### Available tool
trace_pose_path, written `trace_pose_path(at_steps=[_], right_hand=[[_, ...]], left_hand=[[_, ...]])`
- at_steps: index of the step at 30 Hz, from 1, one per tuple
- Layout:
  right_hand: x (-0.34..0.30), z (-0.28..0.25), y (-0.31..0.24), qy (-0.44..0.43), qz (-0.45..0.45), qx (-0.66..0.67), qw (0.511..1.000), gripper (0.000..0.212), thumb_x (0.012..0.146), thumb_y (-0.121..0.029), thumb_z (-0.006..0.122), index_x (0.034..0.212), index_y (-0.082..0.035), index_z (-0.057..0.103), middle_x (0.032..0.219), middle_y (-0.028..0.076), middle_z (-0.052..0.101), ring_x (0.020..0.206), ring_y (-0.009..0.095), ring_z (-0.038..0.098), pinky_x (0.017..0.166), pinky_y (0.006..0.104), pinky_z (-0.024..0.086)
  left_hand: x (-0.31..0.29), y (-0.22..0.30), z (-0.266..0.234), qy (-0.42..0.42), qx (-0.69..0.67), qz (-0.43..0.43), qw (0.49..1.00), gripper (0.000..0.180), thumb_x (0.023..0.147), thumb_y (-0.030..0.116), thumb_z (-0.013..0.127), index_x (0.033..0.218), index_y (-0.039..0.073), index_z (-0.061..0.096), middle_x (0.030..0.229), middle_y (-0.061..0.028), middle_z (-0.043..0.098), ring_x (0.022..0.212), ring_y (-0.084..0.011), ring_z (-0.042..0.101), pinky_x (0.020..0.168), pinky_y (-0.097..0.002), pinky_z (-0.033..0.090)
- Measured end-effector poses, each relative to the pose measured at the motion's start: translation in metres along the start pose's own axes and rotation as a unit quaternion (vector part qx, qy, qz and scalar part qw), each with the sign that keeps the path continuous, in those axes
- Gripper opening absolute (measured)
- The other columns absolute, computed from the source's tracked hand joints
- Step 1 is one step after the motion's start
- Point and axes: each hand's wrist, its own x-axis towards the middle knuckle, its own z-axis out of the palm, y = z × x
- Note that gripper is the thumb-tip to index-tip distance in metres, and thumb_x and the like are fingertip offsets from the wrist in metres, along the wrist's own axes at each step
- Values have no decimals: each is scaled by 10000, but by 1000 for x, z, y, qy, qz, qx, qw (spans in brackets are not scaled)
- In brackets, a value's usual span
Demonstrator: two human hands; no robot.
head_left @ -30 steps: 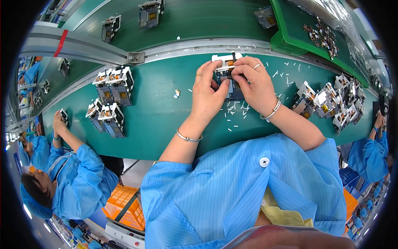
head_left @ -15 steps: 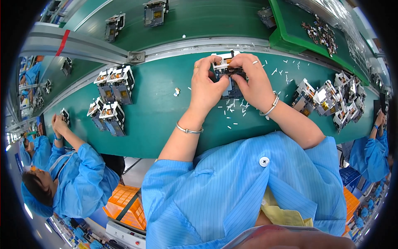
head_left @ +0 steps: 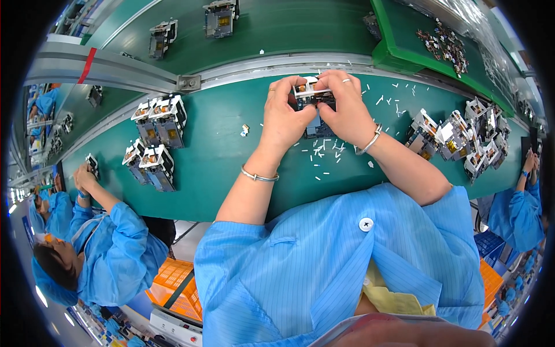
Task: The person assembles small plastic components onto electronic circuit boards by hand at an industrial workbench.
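Note:
My left hand [head_left: 283, 118] closes its fingers on the left side of a small electronic assembly [head_left: 306, 90] with a white plastic frame, a dark circuit board and a copper-coloured part. Its blue-grey lower end [head_left: 318, 127] shows below my thumbs, close to the green tabletop. From the right, my right hand [head_left: 350, 115] grips the same assembly, its thumb near the middle and its fingers over the top edge. The fingers hide much of the part. Small white strips [head_left: 319, 150] lie scattered just below the assembly and to the right of my hands.
Similar assemblies [head_left: 159, 124] stand grouped at the left; more [head_left: 462, 136] are heaped at the right. Beyond a metal rail [head_left: 248, 69], a green belt [head_left: 295, 29] carries others. A green tray [head_left: 404, 63] holds small parts. A co-worker [head_left: 115, 243] works at left.
My right hand has shifted slightly left, its fingers changing position over the top of the assembly. On the belt beyond the rail, the assemblies have moved a little to the right.

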Motion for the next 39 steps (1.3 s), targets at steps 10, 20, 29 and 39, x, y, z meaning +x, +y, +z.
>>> trace_pose_path(at_steps=[10, 20, 29, 39], right_hand=[[60, -19, 36, 39, -26, 134, 990, 305, 669, 26, 735, 953, -47, 650, 1205, 150, 545, 1103, 322, 529, 958, 380, 464], [133, -2, 94, 173, 37, -248, 952, 457, 786, -114, 688, 1233, -107, 592, 1320, 178, 511, 1132, 387, 512, 984, 427, 418], [-11, 10, -19, -51, -125, 83, 987, 239, 789, -59, 666, 1018, -89, 606, 984, 99, 611, 909, 305, 587, 836, 399, 442], [-29, -13, -18, 39, -260, -65, 963, 213, 734, -47, 679, 928, -90, 602, 875, 29, 604, 819, 205, 588, 747, 346, 408]], left_hand=[[-40, -12, -80, 139, 47, 8, 989, 251, 812, 48, 699, 1057, 49, 650, 942, -42, 600, 677, -96, 515, 581, -252, 445], [-43, -31, -102, -4, 225, 26, 974, 186, 814, 10, 672, 1000, 19, 655, 904, -121, 604, 728, -229, 600, 668, -317, 498], [-35, -6, -57, 1, -231, -176, 957, 146, 883, 43, 647, 1006, -28, 682, 821, -46, 653, 637, -82, 560, 533, -205, 455], [-43, 21, -18, -42, -330, -174, 927, 150, 901, 34, 617, 1016, -41, 678, 769, -26, 635, 595, -55, 533, 492, -185, 426]])
